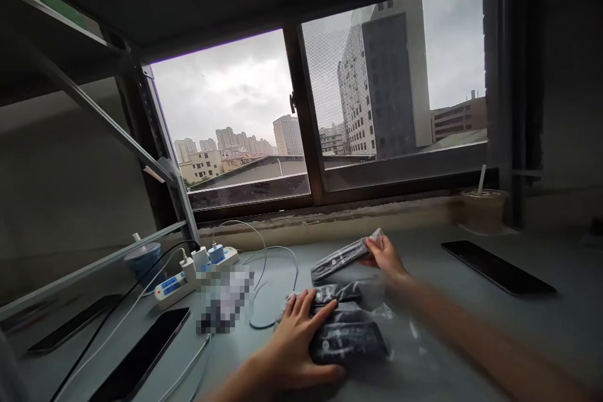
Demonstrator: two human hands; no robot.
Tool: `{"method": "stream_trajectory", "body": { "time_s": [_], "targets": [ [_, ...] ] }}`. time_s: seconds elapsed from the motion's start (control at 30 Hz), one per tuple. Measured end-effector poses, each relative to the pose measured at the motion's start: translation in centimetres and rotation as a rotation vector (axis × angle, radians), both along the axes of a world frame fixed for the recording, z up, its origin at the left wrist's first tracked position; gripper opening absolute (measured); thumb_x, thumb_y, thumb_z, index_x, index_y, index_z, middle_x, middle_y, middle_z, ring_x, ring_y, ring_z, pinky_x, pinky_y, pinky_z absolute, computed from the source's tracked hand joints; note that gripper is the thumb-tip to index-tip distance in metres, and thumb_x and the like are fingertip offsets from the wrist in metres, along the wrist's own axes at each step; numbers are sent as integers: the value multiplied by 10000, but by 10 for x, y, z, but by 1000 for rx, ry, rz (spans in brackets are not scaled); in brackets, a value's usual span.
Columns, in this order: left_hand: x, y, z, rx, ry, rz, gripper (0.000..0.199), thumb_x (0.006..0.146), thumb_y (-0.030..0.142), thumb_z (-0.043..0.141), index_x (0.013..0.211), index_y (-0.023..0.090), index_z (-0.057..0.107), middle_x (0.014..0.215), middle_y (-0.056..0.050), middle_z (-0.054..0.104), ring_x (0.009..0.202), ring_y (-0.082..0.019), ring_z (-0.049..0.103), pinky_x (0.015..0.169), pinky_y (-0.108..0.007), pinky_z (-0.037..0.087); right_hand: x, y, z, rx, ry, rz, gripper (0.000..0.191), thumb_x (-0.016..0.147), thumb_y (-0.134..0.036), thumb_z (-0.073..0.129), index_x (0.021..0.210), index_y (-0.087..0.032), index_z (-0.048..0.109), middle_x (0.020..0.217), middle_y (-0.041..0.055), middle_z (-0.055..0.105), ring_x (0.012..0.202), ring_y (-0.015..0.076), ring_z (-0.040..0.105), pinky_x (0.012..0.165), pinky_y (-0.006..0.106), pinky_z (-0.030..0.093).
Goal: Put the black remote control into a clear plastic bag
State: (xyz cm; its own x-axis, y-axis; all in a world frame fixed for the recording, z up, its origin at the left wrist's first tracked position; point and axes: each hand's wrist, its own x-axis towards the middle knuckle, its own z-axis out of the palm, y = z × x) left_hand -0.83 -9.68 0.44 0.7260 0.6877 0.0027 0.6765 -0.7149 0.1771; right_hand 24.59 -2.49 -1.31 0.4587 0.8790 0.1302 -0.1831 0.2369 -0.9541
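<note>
My right hand (384, 256) pinches one end of a dark remote control (340, 260) wrapped in clear plastic. The remote slants, its far end near the desk. My left hand (299, 339) lies with fingers spread over several similar dark remotes (351, 340) in clear plastic, set side by side. The palm and fingers hide their left ends. Loose plastic film sticks out at their right ends, under my right forearm.
A power strip (172, 291) with plugs and cables stands at the left by a cup (144, 264). Phones lie at the left (141, 352) and right (497, 267). A drink cup with a straw (483, 208) sits by the window. Metal shelf posts (181, 195) frame the desk.
</note>
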Motion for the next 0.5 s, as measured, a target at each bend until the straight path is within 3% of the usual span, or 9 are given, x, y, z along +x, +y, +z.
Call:
{"method": "stream_trajectory", "body": {
  "time_s": [0.13, 0.3, 0.4, 0.5],
  "targets": [
    [22, 9, -2, 22, -19, -63, 945, 603, 662, 574, 1398, 301, 213, 1456, -156, 203, 1327, -376, 119, 1024, -604, 98, 12, 15, -17, -61, -131, 38, 302, 622, -338, 625, 847, -248, 445, 747, 1, 556, 624, 165, 600, 580, 349, 523],
    [45, 27, -10, 68, -62, -83, 935, 610, 680, 556, 1395, 289, 234, 1445, -181, 219, 1325, -372, 130, 1014, -609, 107, 33, 16, -17, 28, -787, -12, 291, 608, -218, 617, 894, -193, 567, 770, 33, 626, 788, 203, 607, 764, 345, 466],
    [52, 40, -12, 93, -71, -80, 915, 618, 679, 552, 1389, 287, 253, 1435, -182, 248, 1322, -374, 147, 1003, -621, 110, 34, 5, -9, 43, -1052, -1, 300, 704, -304, 562, 968, -171, 610, 979, 99, 627, 945, 235, 577, 860, 371, 416],
    [56, 54, -10, 124, -93, -112, 869, 633, 674, 544, 1375, 305, 282, 1414, -164, 307, 1315, -360, 196, 998, -618, 130, 26, -8, -2, 21, -1229, -78, 474, 744, -446, 528, 1149, -203, 569, 1247, 118, 511, 1179, 292, 430, 985, 453, 290]
  ]
}}
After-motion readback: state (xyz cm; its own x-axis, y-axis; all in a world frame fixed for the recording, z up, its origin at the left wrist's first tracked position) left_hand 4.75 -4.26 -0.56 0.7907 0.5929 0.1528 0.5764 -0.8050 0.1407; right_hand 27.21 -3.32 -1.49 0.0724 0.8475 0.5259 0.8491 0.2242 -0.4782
